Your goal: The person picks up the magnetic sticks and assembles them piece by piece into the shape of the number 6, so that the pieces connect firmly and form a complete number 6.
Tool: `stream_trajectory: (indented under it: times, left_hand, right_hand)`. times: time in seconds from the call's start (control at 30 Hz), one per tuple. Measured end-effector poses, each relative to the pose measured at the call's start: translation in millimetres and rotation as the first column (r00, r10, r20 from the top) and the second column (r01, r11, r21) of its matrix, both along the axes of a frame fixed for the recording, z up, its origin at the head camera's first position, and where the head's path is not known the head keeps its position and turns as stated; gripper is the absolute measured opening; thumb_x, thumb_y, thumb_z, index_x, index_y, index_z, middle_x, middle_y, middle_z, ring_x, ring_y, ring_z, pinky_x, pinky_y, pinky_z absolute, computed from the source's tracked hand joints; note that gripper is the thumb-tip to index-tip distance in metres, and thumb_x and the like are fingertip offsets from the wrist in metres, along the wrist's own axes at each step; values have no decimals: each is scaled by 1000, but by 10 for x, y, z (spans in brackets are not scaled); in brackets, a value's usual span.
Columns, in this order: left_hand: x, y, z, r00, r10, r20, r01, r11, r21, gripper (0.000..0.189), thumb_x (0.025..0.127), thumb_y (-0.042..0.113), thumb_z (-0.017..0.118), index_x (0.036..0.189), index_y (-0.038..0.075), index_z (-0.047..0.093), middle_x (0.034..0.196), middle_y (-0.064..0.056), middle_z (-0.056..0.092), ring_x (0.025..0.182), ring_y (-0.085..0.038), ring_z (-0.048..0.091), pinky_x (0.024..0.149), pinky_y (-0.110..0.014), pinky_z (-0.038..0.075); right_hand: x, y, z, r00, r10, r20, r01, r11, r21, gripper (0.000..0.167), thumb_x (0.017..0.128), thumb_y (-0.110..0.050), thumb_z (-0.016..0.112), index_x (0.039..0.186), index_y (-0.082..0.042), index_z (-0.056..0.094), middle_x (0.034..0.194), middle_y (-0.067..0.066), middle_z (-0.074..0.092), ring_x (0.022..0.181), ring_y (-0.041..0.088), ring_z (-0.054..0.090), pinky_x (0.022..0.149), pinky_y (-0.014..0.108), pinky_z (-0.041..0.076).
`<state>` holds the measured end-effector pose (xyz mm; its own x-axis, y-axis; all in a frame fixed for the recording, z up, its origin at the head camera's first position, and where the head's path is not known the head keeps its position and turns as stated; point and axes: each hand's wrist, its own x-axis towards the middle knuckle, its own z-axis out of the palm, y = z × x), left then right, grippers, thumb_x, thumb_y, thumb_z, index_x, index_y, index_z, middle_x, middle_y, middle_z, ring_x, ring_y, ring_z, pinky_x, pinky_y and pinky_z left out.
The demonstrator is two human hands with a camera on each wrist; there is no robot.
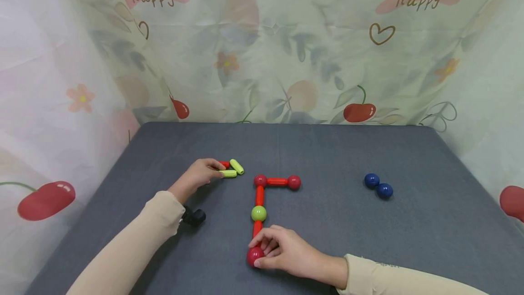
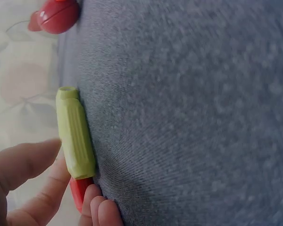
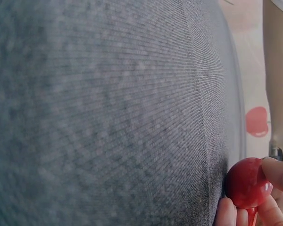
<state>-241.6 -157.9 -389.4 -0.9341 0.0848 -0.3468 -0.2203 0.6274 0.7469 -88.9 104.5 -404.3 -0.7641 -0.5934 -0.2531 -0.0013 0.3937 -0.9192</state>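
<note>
On my feed, the right hand (image 1: 288,254) pinches the near red ball (image 1: 254,256) between thumb and fingers. The left hand (image 1: 198,174) touches the loose rods (image 1: 236,166) at far left; I cannot tell whether it grips one. Assembled, by my judgement: one bent chain (image 1: 259,195), centre. Unjoined: those rods and, right, two blue balls (image 1: 371,180). Backdrop (image 1: 278,58) text: "happy", twice.
</note>
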Motion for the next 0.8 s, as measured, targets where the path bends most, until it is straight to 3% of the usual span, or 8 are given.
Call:
stream_trajectory:
  times: [0.23,0.57,0.7,0.8]
  left_hand:
    - [-11,33,-11,999,-45,-28,43,996,-82,20,86,12,73,104,4,68,102,-8,63,84,-17,53,69,-27,41]
    - [5,32,35,999,-49,8,50,979,-196,20,87,16,73,105,8,69,114,-10,64,91,-19,55,75,-30,44]
    - [57,34,79,998,-69,7,69,980,-188,22,88,18,72,107,8,69,114,-10,64,89,-19,56,73,-29,45]
    - [130,73,139,997,-79,-16,77,989,-128,23,89,18,71,109,8,68,108,-9,65,85,-19,57,70,-28,46]
  right_hand:
    - [-4,0,4,1000,-2,8,1,1000,7,24,83,-17,77,105,-21,68,95,2,55,85,16,57,75,22,54]
    - [-7,-5,-4,1000,3,7,-3,1000,3,24,83,-17,77,105,-20,68,94,2,55,84,15,57,74,22,54]
    - [-10,-7,-1,1000,1,15,-1,1000,14,25,83,-18,77,105,-21,68,94,2,56,85,16,57,75,22,54]
    - [-12,-8,1,1000,-1,14,1,1000,17,25,83,-18,78,105,-21,68,94,2,56,85,16,57,74,22,54]
